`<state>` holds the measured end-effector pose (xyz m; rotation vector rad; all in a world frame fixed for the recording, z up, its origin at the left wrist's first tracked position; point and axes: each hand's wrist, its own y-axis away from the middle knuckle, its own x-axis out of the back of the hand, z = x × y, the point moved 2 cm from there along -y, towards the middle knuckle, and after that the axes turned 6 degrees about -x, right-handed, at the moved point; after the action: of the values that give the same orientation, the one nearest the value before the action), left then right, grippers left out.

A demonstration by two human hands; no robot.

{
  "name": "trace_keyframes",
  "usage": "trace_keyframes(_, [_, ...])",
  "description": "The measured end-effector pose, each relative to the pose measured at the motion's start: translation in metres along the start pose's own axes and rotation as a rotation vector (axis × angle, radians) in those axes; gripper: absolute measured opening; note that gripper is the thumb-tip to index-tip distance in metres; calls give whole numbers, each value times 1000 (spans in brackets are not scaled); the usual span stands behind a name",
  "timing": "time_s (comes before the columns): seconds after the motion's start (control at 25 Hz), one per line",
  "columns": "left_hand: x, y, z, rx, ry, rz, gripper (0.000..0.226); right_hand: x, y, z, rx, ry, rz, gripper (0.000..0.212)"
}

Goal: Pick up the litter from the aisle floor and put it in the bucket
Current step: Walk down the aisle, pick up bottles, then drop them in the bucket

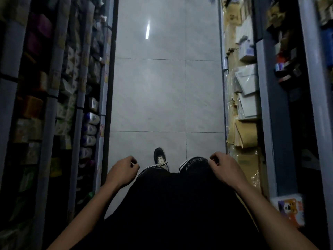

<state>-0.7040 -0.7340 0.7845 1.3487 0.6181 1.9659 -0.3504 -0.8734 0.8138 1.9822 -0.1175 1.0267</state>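
Left hand (122,171) and right hand (223,169) loosely curled (holding nothing) over glossy floor tiles (149,94).

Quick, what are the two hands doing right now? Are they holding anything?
Left hand: fingers loosely curled, holding nothing, so open.
Right hand: fingers loosely curled, nothing visible in it, so open.

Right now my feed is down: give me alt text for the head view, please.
Both hands, left hand and right hand, hang loosely curled and hold nothing above a grey tiled aisle floor where no litter or bucket shows. Stocked shelves line both sides, and one dark shoe steps forward.
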Motion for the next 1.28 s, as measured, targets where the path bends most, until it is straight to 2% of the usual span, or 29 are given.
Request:
trace_keyframes(0.2, [80,-97,77,-147,-119,28,26,32,-36,3,-147,-143,31,18])
trace_keyframes(0.36, [132,-173,144,-208,-187,68,27,73,-99,0,-210,-200,26,19])
trace_keyframes(0.6, [174,-234,205,-149,-177,48,25,169,-225,-48,-113,-163,35,25])
trace_keyframes(0.96, [225,-294,223,38,-61,31,26,309,-396,-168,71,-75,74,30])
trace_keyframes(1.12, [275,-367,240,59,3,14,24,349,-463,-215,58,-54,66,29])
trace_keyframes(1.28, [350,-447,287,7,-18,29,23,383,-497,-241,1,-50,49,26])
